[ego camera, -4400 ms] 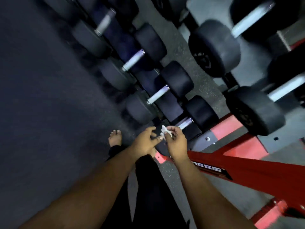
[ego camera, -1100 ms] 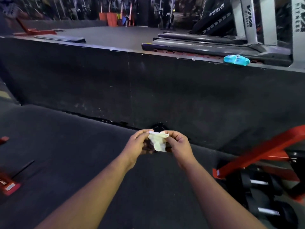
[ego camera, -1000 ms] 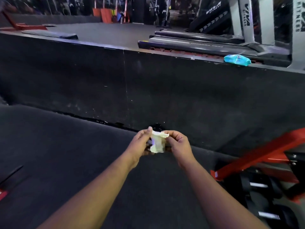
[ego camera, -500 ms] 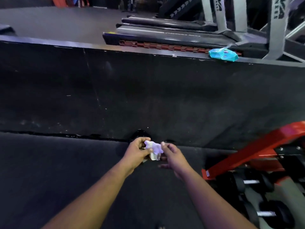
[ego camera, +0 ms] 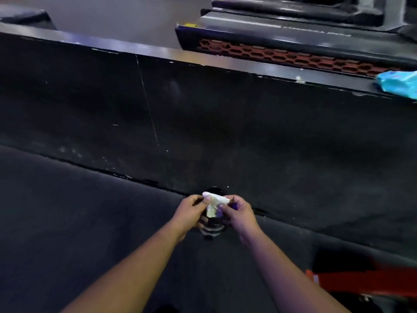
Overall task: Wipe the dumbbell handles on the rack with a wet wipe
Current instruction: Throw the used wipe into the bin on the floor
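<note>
A crumpled white wet wipe (ego camera: 213, 203) hangs between both hands in front of me, low in the head view. My left hand (ego camera: 190, 212) pinches its left edge and my right hand (ego camera: 239, 214) pinches its right edge. Only a red corner of the dumbbell rack (ego camera: 361, 282) shows at the bottom right; no dumbbell handles are in view. A small dark round object (ego camera: 212, 228) sits on the floor just below my hands.
A black step wall (ego camera: 203, 123) rises ahead of the dark rubber floor (ego camera: 67, 222). A blue wet-wipe pack (ego camera: 398, 83) lies on the ledge at the far right. Treadmill bases (ego camera: 293, 41) stand behind the ledge.
The view turned from the dumbbell rack to the black step wall and came closer. Both hands kept handling the wipe; my right hand again pinches its edge after loosening half a second ago.
</note>
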Demonstrator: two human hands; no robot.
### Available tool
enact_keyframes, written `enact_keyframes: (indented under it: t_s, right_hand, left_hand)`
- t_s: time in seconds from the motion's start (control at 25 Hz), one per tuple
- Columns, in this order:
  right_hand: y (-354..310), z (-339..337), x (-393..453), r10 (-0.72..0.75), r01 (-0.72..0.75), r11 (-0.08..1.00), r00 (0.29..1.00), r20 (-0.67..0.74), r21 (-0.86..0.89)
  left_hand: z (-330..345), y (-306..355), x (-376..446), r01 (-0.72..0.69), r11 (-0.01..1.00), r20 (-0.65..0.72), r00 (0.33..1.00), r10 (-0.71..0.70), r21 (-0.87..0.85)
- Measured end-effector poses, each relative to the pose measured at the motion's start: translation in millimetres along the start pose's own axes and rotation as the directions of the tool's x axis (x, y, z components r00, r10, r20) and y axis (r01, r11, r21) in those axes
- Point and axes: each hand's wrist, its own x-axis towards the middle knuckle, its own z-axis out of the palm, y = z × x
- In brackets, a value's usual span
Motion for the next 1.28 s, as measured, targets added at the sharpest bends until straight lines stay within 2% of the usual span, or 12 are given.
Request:
enact_keyframes:
  t_s: [0.12,0.28,0.56,0.96,1.04,1.2,1.28]
  right_hand:
    - [3.3,6.3,64.0,0.016,-0.019,0.995,0.999,-0.036,-0.094]
    - [6.1,21.5,131.7,0.060,-0.075,0.988,0.992,-0.111,-0.135]
    - [17.5,55.4,193.3,0.281,-0.301,0.953,0.927,-0.249,-0.043]
    - [62.4,52.2,250.7,0.458,-0.479,0.877,0.858,-0.232,-0.039]
    - [79.0,46.9,261.3,0.481,-0.505,0.861,0.848,-0.222,-0.065]
    - [102.9,33.4,282.3,0.544,-0.568,0.819,0.813,-0.207,-0.079]
    - [107.3,26.9,293.4,0.566,-0.588,0.805,0.802,-0.191,-0.084]
  left_hand:
    - [-14.6,0.2,62.9,0.073,0.997,-0.017,0.997,-0.073,-0.036]
    - [-36.5,-4.9,145.5,0.091,0.996,0.032,0.995,-0.091,0.010]
    - [-73.1,-28.3,239.7,0.178,0.973,0.115,0.974,-0.196,0.149]
    - [-74.2,-77.7,303.5,0.299,0.925,0.139,0.931,-0.337,0.233]
    - [-70.7,-92.7,314.8,0.351,0.903,0.153,0.906,-0.394,0.248]
    - [-63.5,-123.5,336.3,0.395,0.856,0.270,0.830,-0.488,0.335]
    - [-54.3,-128.3,344.3,0.429,0.846,0.279,0.810,-0.515,0.315]
